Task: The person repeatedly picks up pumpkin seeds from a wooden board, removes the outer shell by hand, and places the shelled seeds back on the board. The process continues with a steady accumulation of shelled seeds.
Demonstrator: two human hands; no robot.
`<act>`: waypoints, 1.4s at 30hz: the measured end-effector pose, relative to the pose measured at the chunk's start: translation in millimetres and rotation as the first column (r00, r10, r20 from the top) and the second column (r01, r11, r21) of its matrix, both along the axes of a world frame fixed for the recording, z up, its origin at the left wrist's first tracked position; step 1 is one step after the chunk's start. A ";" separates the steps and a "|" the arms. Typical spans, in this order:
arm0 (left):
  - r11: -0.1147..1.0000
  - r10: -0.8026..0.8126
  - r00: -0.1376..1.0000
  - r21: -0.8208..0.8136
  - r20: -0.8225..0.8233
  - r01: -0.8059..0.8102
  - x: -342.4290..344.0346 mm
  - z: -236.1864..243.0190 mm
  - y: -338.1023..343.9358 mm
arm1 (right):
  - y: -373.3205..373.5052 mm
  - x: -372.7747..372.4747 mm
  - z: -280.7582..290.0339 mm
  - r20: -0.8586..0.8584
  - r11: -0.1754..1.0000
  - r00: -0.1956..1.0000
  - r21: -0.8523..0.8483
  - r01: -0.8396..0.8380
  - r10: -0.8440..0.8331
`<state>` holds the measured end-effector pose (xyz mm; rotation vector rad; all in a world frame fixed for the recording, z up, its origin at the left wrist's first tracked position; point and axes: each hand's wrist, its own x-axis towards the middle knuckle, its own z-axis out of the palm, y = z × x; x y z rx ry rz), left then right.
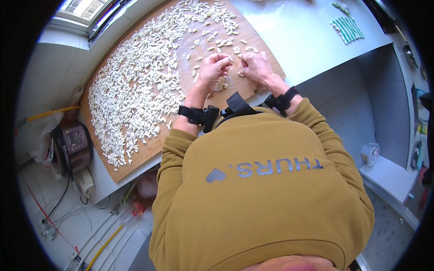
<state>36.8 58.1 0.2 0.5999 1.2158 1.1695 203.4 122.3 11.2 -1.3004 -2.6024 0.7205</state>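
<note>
A wooden board (143, 156) is covered on its left and far parts with many small, white, shell-shaped dough pieces (135, 95). Over the board's right part, my left hand (213, 71) is closed, with a small piece of dough (230, 59) at its fingertips. Just to its right, my right hand (257, 67) has its fingers curled low over the board. A pale bit shows by its thumb, but its grip is too small to make out. Beneath my left hand lies a lump of dough (220, 84), partly hidden by the hand.
The board rests on a white counter (289, 40). A green-and-white striped cloth (347, 30) lies at the far right. A dark electric cooker (72, 140) stands left of the board, below a window (83, 10). An open recess (348, 95) is under the counter on the right.
</note>
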 end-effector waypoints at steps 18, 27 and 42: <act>0.996 0.035 0.973 0.084 -0.226 -0.016 2.7 6.5 15.1 | 0.7 14.5 10.2 -0.528 1.000 0.849 -0.027 -0.009 -0.007; 0.996 0.087 0.974 0.004 -0.208 -0.088 -4.9 10.0 34.6 | -4.1 37.3 -1.1 -0.563 0.997 0.827 -0.068 -0.038 -0.007; 0.986 0.092 0.981 0.120 0.170 -0.113 -4.4 20.5 3.4 | 11.1 1.5 2.9 -0.603 0.994 0.792 0.013 -0.112 0.098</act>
